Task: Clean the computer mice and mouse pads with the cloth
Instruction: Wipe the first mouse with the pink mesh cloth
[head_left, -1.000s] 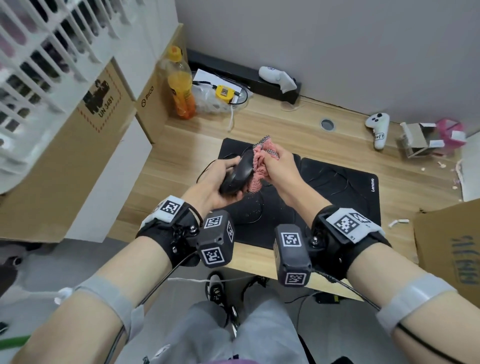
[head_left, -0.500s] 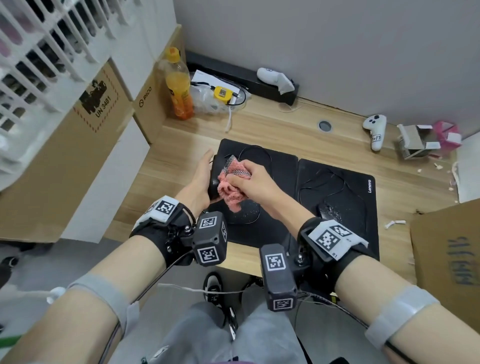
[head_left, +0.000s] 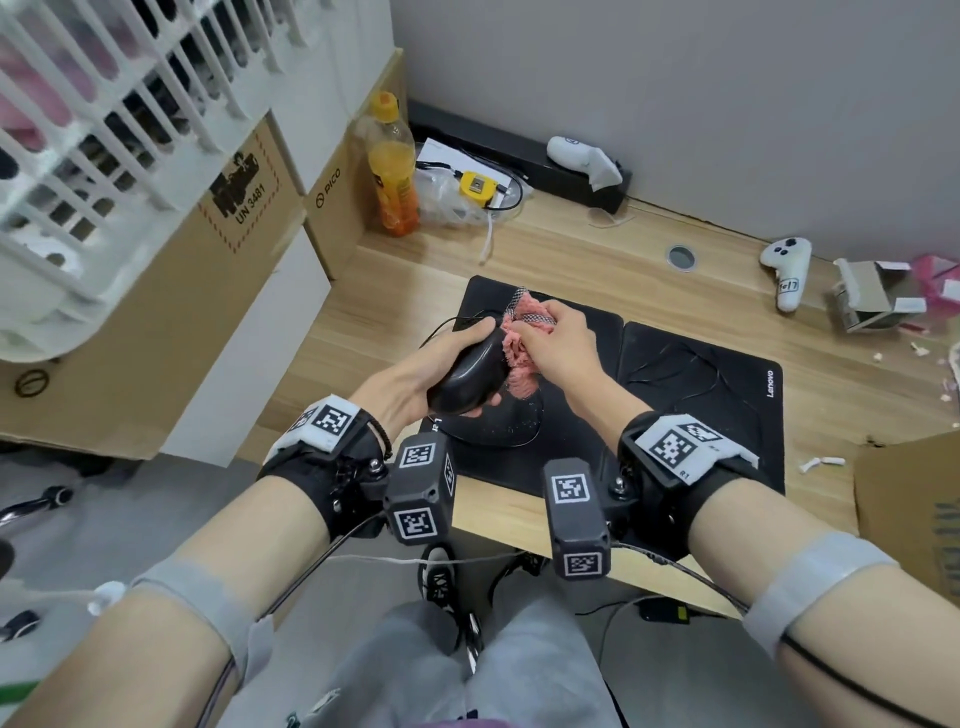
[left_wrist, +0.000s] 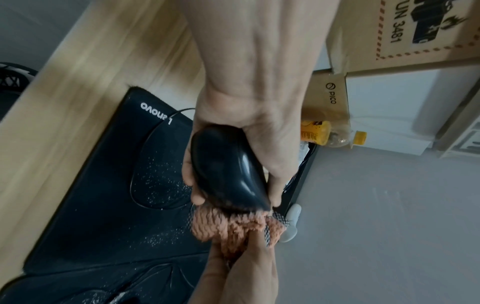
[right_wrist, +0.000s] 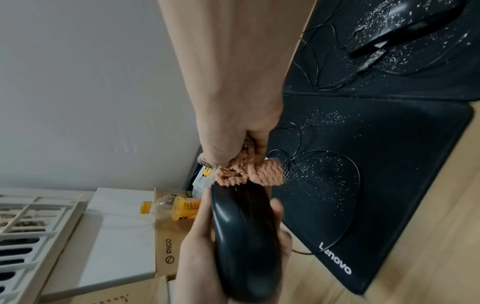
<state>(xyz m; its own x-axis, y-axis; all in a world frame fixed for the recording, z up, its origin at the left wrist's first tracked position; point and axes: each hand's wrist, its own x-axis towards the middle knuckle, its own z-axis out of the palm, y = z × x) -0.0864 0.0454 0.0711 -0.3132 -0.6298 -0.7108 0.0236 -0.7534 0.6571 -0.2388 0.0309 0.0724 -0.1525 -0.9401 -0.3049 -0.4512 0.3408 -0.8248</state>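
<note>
My left hand (head_left: 415, 379) grips a black wired mouse (head_left: 470, 374) and holds it lifted above the left black mouse pad (head_left: 483, 296). My right hand (head_left: 556, 348) clutches a bunched pink cloth (head_left: 519, 358) and presses it against the mouse's far end. In the left wrist view the cloth (left_wrist: 233, 228) sits at the tip of the mouse (left_wrist: 228, 170). White specks dust both pads. A second black mouse (right_wrist: 405, 26), also speckled, lies on the right Lenovo pad (head_left: 727, 395); my right wrist hides it in the head view.
An orange drink bottle (head_left: 392, 171) and cardboard boxes (head_left: 332, 208) stand at the desk's left. A yellow device (head_left: 475, 186) with cable and two white controllers (head_left: 787, 270) lie toward the back. Torn small cartons (head_left: 872, 301) and a large box (head_left: 914, 509) sit right.
Half a second ago my right hand had the cloth low over the mouse near the pad. Now the mouse is raised and turned, and the cloth is at its far end.
</note>
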